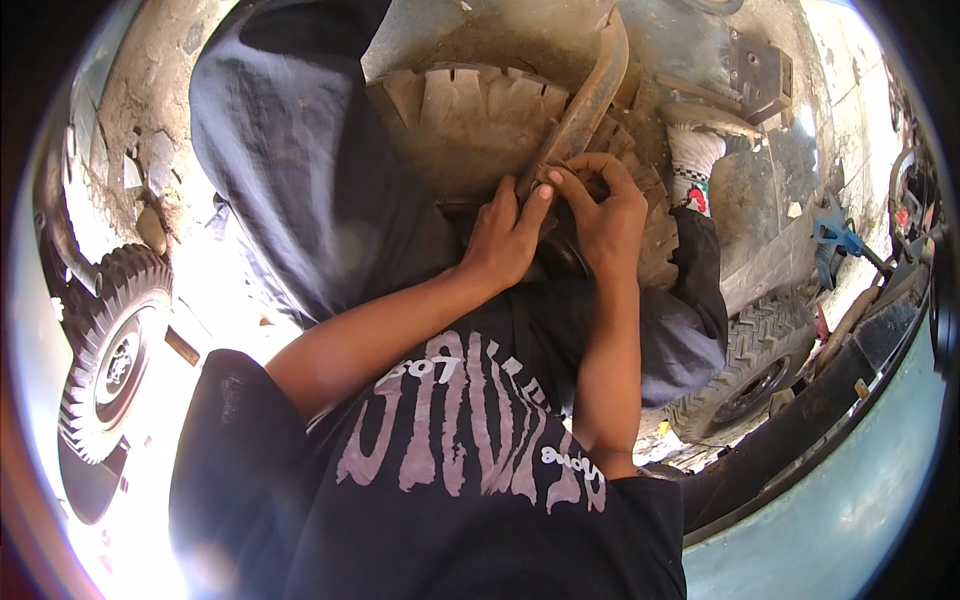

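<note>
A long, curved, rusty-brown strip, blade-like and narrowing at its far tip, slants up and away from my fingers. My left hand is closed around its near end, with the thumb pressed on top. My right hand pinches at the same spot, thumb and forefinger together over a small brown piece that is too small to name. Under the strip, between my legs, lies a large, worn, brown tyre with a blocky tread. My hands and forearms hide part of it.
A white patterned sock shows on my foot at right, near a dark metal block. Treaded wheels stand at left and lower right. Farther right are a blue tool and a pale blue curved panel.
</note>
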Demonstrator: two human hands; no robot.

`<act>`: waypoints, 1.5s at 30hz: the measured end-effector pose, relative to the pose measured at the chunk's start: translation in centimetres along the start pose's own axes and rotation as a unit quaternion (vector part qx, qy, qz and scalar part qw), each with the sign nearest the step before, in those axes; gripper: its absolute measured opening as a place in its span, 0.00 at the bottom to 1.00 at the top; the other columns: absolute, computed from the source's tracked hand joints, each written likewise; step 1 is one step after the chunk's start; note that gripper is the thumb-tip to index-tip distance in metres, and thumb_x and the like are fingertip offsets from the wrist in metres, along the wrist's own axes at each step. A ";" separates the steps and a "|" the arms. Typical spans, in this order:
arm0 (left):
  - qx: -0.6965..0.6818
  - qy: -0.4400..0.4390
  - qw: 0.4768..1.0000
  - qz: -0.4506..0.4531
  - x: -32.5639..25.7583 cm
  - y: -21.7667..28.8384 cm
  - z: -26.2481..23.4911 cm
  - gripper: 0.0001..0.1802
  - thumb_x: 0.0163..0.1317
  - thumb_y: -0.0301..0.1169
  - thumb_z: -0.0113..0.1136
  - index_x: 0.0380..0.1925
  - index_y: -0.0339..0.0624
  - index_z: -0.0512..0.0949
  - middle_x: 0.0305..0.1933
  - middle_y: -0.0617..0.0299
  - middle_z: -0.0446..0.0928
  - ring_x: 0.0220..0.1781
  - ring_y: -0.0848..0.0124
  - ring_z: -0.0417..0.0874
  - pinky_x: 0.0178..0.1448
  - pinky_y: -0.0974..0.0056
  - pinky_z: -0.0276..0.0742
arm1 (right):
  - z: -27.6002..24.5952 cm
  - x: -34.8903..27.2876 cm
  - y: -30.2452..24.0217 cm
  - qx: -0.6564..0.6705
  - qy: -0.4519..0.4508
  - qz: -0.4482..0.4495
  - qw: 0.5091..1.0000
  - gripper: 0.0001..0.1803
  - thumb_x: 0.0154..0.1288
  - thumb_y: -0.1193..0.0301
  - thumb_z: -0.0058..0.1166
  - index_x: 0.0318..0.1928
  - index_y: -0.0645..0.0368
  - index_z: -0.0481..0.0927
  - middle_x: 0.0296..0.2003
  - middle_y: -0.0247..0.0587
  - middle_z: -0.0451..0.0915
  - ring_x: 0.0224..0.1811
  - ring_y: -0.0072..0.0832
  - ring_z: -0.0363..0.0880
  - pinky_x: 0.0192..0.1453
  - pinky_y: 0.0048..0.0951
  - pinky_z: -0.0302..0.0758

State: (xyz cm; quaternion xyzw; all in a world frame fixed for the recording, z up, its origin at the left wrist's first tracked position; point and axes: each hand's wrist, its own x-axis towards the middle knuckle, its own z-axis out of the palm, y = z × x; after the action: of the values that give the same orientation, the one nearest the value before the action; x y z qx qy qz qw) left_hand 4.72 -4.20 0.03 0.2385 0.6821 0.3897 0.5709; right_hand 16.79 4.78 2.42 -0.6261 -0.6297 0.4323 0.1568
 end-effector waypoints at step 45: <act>0.115 0.027 0.984 0.130 0.0 -3.1 0.9 0.34 0.84 0.55 0.46 0.54 0.25 0.70 0.39 0.25 0.81 0.46 0.26 0.83 0.50 0.37 0.77 | 2.6 3.7 -0.2 -0.070 0.211 -0.110 0.969 0.13 0.61 0.66 0.79 0.33 0.60 0.87 0.31 0.46 0.84 0.32 0.44 0.84 0.40 0.42 0.78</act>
State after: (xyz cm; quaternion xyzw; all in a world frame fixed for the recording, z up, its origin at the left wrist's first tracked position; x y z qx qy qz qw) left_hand 5.92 -5.78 -2.55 0.3786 0.7006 0.3856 0.4660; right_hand 14.10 7.36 -0.19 -0.6398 -0.6758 0.2255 0.2884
